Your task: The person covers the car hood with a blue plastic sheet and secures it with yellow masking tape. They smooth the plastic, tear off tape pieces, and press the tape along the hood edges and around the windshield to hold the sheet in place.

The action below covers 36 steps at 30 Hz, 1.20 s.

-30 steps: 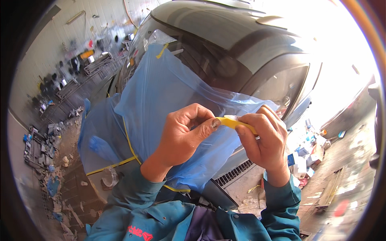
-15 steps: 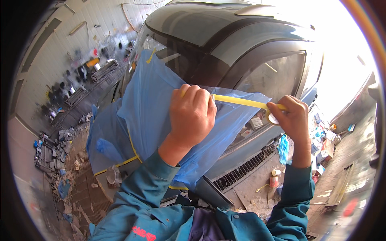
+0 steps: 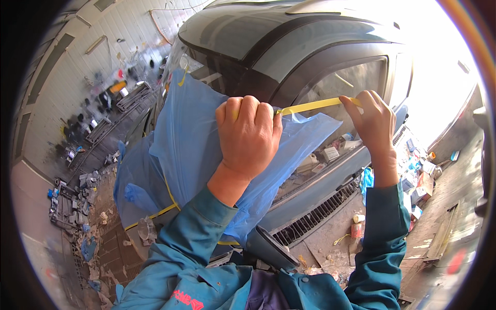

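My left hand (image 3: 248, 144) is closed near the windscreen pillar of a grey car (image 3: 274, 46), gripping one end of a yellow masking tape strip (image 3: 312, 106) over the film's upper edge. Stretched taut, the strip runs right to my right hand (image 3: 373, 121), whose fingers pinch it; the tape roll is hidden behind that hand. Blue plastic film (image 3: 188, 129) drapes over the front of the car beneath my left hand. Its loose right corner hangs below the strip, by the side window (image 3: 351, 82). More yellow tape (image 3: 169, 191) crosses the film lower down.
Cartons and litter (image 3: 421, 181) lie along the floor at right, with a red can (image 3: 356, 231) nearer the car. A door mirror (image 3: 271, 248) juts out close to my body. Paint-stained wall and racks (image 3: 134, 95) stand at left, with debris below.
My right hand has risen, tilting the strip upward to the right. The film's right corner has dropped away from the tape. The roll, visible before, is out of sight.
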### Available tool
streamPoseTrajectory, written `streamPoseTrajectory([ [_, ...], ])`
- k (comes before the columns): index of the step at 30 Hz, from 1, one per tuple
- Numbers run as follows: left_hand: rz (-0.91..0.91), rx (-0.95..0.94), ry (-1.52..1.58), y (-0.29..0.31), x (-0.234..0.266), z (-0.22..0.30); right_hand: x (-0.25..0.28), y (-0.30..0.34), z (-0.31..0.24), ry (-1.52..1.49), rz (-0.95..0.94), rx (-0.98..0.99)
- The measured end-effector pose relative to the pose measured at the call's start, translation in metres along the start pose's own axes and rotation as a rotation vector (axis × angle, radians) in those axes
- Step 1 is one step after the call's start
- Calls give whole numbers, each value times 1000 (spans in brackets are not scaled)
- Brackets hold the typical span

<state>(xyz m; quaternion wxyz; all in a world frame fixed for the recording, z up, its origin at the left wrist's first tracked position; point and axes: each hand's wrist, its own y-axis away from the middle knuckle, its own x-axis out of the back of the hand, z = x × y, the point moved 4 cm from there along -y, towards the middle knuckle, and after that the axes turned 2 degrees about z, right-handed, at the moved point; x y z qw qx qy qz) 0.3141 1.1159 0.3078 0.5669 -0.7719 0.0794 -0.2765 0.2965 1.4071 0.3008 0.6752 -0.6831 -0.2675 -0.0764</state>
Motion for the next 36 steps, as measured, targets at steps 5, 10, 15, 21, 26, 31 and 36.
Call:
streamPoseTrajectory([
  [5,-5,-120,61,-4,-5,6,-19,-3,8,21,-13,-13],
  [10,-168,-432,41,-2,-17,20,-36,1,9,55,0,-31],
  [15,-374,-672,-169,6,-37,29,-42,2,9,92,-6,-67],
  [21,-492,-664,-379,11,-52,40,-44,3,5,151,-18,-66],
  [26,-528,-741,-514,9,-69,56,-42,3,0,123,-13,-106],
  [31,-568,-758,-589,3,-87,76,-38,31,9,57,22,-254],
  [36,-640,-759,-522,16,-83,71,-61,118,52,-455,-26,-683],
])
